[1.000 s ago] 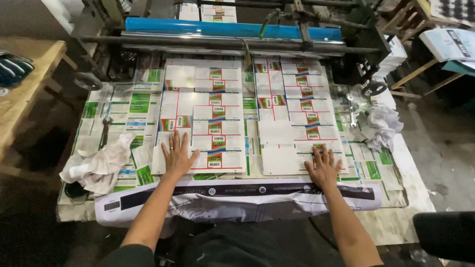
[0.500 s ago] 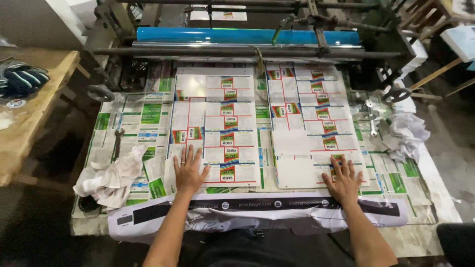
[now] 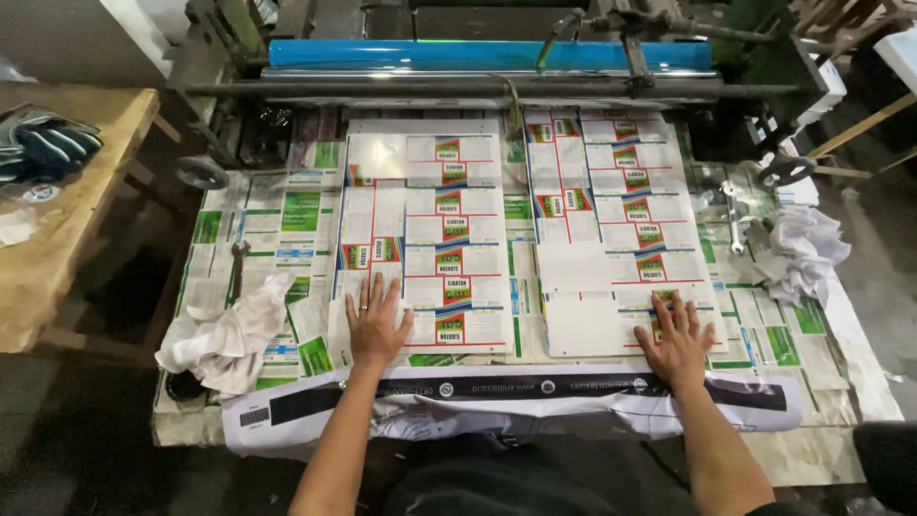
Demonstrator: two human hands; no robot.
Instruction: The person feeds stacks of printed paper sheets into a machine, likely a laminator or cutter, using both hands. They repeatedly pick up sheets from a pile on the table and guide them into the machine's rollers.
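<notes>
Head view, left hand (image 3: 374, 325) flat, fingers spread, on left printed sheet (image 3: 425, 239), right hand (image 3: 679, 336) flat on right printed sheet (image 3: 616, 229), red-green label panels mid-frame, blue roller (image 3: 487, 54) top, white rag (image 3: 229, 334) lower left.

We are looking through a single head-worn camera, so no second view is sharing the scene. It is facing steeply downward and forward over the work table (image 3: 860, 382), close enough that the forearms are entering from the bottom edge of the frame. The left hand (image 3: 374, 323) is sitting lower centre-left, the right hand (image 3: 680, 336) lower centre-right. The blue roller (image 3: 478, 54) is crossing the top of the frame, marking the far end of what we are seeing.
</notes>
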